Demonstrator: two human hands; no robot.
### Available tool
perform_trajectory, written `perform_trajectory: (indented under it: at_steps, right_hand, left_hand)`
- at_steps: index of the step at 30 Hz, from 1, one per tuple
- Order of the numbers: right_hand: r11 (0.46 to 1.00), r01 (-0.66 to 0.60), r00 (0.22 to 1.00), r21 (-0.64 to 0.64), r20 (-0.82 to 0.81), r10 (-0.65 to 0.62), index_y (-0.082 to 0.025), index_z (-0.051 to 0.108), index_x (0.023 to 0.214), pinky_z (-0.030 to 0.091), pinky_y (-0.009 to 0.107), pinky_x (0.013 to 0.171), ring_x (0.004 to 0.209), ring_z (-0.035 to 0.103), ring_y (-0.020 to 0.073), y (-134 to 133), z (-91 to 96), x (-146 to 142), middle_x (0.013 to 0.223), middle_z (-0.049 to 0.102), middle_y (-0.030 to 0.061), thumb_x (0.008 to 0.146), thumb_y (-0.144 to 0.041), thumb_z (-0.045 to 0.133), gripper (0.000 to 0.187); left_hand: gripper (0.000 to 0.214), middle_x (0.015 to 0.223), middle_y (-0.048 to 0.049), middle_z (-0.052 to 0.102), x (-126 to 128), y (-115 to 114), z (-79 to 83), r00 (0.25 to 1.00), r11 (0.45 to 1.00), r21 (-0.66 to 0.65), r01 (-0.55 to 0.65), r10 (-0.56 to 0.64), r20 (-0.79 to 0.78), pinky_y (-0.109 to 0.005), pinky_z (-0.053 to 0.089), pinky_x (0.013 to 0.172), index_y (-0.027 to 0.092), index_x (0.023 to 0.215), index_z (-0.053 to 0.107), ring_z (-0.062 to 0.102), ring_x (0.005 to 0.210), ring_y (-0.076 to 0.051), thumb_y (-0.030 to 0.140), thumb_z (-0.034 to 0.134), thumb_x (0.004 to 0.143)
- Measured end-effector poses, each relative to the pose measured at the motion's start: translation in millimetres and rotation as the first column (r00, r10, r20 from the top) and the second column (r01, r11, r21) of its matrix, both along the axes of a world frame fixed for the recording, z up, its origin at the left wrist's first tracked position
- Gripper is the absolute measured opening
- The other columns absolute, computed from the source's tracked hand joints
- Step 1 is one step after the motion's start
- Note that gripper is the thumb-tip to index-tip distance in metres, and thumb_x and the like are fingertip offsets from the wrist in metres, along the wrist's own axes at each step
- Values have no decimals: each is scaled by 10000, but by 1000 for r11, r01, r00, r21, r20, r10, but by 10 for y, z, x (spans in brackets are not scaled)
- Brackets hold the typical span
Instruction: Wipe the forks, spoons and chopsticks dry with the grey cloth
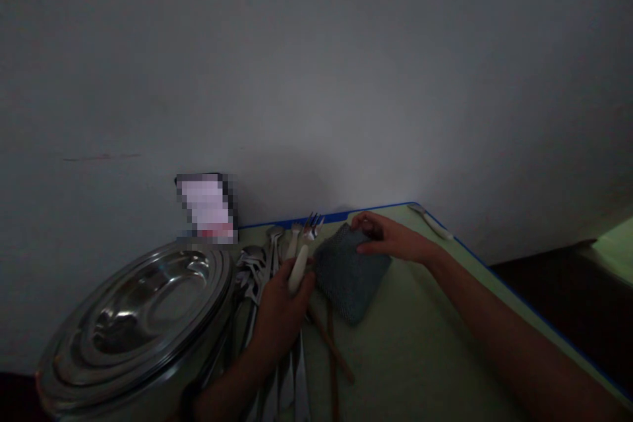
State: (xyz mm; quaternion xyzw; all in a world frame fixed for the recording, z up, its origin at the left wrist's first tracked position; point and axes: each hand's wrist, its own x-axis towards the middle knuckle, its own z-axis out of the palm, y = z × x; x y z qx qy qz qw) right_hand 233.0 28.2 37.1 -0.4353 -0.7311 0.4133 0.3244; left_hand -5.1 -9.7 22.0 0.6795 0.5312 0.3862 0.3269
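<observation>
My left hand (284, 303) is closed around a utensil with a white handle (299, 269). The handle points up and away; the other end is hidden, so its kind cannot be told. Right beside it is a grey-blue cloth (353, 273) with a fine textured weave. My right hand (383, 237) has its fingers curled over the cloth's upper right part, thumb on the near side. Under and around the left hand lie several spoons and forks, among them a metal fork (312, 225) and a spoon (275, 232) near the wall.
Stacked steel plates or bowls (148, 316) stand at the left. A phone (205, 208), blurred out, leans against the wall (316, 79). Wooden sticks (332, 346) lie before the cloth. A white-handled utensil (432, 223) rests near the blue right edge of the green table (420, 343).
</observation>
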Motion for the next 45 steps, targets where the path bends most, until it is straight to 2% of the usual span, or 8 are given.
perform_trajectory:
  at_steps: [7, 11, 16, 24, 30, 37, 42, 45]
  right_hand:
    - [944, 271, 962, 189, -10, -274, -218, 536, 1052, 405, 344, 725, 797, 509, 175, 125, -336, -60, 1036, 553, 75, 570, -372, 730, 542]
    - [915, 376, 907, 145, 146, -395, -193, 593, 893, 396, 357, 707, 686, 501, 166, 102, -326, 56, 855, 566, 77, 651, -506, 638, 398]
    - [943, 310, 860, 117, 389, -331, -189, 584, 851, 405, 338, 636, 632, 492, 151, 4, -164, 189, 865, 547, 78, 498, -539, 728, 518]
    - [966, 218, 845, 141, 468, -259, -201, 603, 797, 398, 333, 629, 682, 559, 204, -21, -84, 5, 766, 626, 74, 636, -365, 672, 240]
    - [962, 268, 779, 55, 576, -249, -157, 563, 988, 406, 287, 602, 690, 603, 190, -22, -25, 0, 791, 672, 64, 612, -224, 667, 397]
    - [950, 245, 643, 193, 701, -309, -196, 638, 713, 385, 283, 620, 699, 606, 188, -22, 85, 71, 735, 672, 39, 658, -218, 622, 61]
    - [958, 167, 846, 234, 464, -261, -181, 577, 806, 397, 251, 605, 659, 563, 140, -6, 105, 33, 747, 625, 30, 757, -257, 527, 103]
    - [918, 256, 899, 304, 273, -342, -171, 521, 881, 398, 242, 593, 653, 539, 131, 39, 5, -52, 752, 596, 29, 813, -313, 459, 169]
  left_hand:
    - [281, 936, -34, 686, -7, -9, 10, 1000, 1000, -4, 1, -1, -17, -301, 477, 764, 183, 984, 612, 625, 878, -217, 321, 494, 769]
    - [276, 894, -32, 681, -2, -8, 13, 1000, 1000, -13, 11, -11, -16, -288, 483, 726, 172, 970, 603, 630, 820, -207, 322, 487, 769]
    - [263, 862, -29, 674, 4, -7, 2, 1000, 1000, -27, 10, -10, -12, -288, 486, 695, 167, 953, 586, 628, 784, -207, 326, 483, 771]
    - [235, 872, -22, 668, -10, -22, 5, 1000, 1000, -7, 19, -19, -14, -270, 476, 696, 172, 934, 581, 621, 798, -196, 320, 482, 781]
    - [233, 858, -17, 657, -13, -4, -29, 999, 1000, 2, 14, -14, -29, -279, 470, 696, 176, 927, 582, 612, 783, -196, 325, 480, 780]
    - [242, 810, -12, 647, -6, -11, -14, 999, 1000, -13, 11, -12, -39, -280, 464, 659, 171, 923, 579, 603, 727, -191, 334, 477, 776]
    - [240, 833, -14, 646, 0, -12, -8, 999, 1000, -2, 21, -21, -28, -271, 461, 675, 170, 932, 575, 600, 754, -189, 326, 473, 781]
    - [244, 856, -19, 646, -4, -2, -15, 999, 1000, 10, 23, -23, -31, -269, 460, 692, 167, 943, 574, 599, 771, -190, 323, 480, 780]
